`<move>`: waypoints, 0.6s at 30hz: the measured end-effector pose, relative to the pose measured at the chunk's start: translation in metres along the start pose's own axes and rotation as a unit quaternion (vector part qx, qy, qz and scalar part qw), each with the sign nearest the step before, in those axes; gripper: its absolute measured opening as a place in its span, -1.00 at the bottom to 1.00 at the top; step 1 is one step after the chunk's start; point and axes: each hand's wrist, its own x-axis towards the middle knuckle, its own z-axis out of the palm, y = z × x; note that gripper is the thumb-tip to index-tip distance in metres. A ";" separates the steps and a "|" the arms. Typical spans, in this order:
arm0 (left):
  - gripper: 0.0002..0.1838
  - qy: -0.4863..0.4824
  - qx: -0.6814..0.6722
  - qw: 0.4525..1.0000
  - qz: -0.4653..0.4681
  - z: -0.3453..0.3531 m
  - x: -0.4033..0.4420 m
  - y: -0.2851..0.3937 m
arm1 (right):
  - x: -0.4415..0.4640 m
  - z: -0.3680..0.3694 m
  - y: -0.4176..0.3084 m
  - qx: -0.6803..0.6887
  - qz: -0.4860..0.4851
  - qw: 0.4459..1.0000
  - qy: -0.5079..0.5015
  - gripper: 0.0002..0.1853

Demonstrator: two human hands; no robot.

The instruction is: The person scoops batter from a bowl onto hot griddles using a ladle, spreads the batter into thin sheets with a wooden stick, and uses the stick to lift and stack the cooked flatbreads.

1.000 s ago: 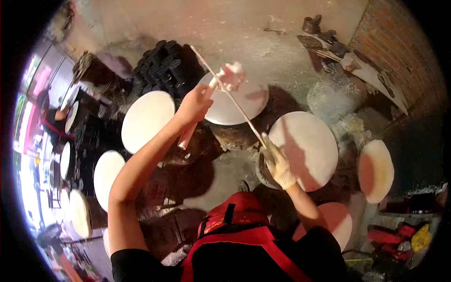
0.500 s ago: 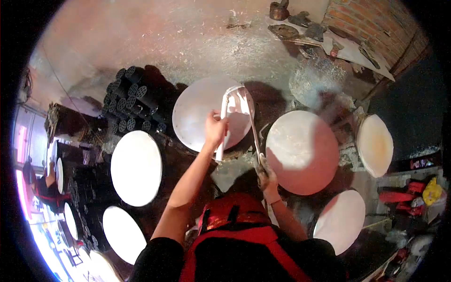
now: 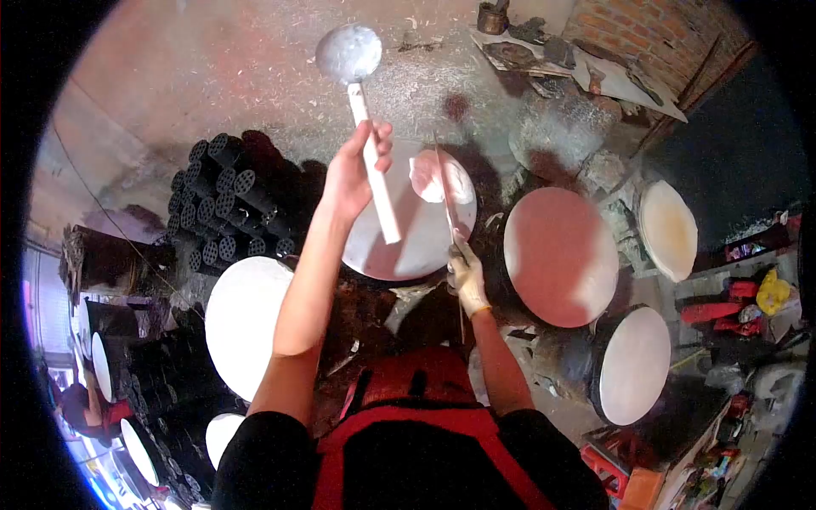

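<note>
My bare left hand (image 3: pixel 361 170) grips the pale handle of a ladle (image 3: pixel 349 53), raised with its round metal bowl at the top. In my gloved right hand (image 3: pixel 467 274) is a thin stick (image 3: pixel 445 187) pointing up and away. A white, soft-looking lump (image 3: pixel 442 178) lies under or against the stick, over the round grey plate (image 3: pixel 387 246); whether it touches the plate I cannot tell. To the right stands another round plate with a pale surface (image 3: pixel 561 255), partly in shadow.
Black perforated cylinders (image 3: pixel 225 200) are stacked at the left. More pale discs (image 3: pixel 246 327) stand left and right (image 3: pixel 635 365). A cluttered board (image 3: pixel 595 76) lies at the back right. Another person (image 3: pixel 85 404) is at the far left. Red and yellow items (image 3: pixel 772 293) lie right.
My left hand has risen, and the ladle bowl now shows above it, apart from the stick. The white material sits lower, over the grey plate. The whole view has shifted.
</note>
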 end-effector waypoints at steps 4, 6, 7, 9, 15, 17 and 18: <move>-0.88 0.135 0.136 0.973 -0.129 -0.064 -0.072 0.001 | -0.047 0.012 0.032 0.142 -0.050 0.984 0.094 -0.55; -0.89 0.196 0.240 0.947 -0.089 -0.079 -0.122 -0.007 | -0.070 0.036 0.023 0.184 0.005 0.974 0.130 -0.56; -0.88 0.253 0.250 0.930 -0.089 -0.090 -0.141 -0.014 | -0.070 0.048 0.022 0.184 -0.009 0.975 0.121 -0.54; -0.86 0.315 0.251 0.913 -0.069 -0.096 -0.178 -0.023 | -0.039 0.067 0.045 0.218 -0.026 0.971 0.098 -0.52; -0.90 0.358 0.235 0.902 -0.053 -0.110 -0.235 -0.029 | 0.029 0.122 -0.010 -0.006 -0.086 0.989 0.117 -0.74; -0.90 0.361 0.228 0.904 -0.034 -0.109 -0.242 -0.028 | 0.033 0.119 -0.025 -0.013 -0.006 0.999 0.035 -0.77; -0.90 0.359 0.224 0.906 -0.023 -0.106 -0.245 -0.026 | 0.033 0.112 -0.033 0.003 0.051 0.999 -0.015 -0.78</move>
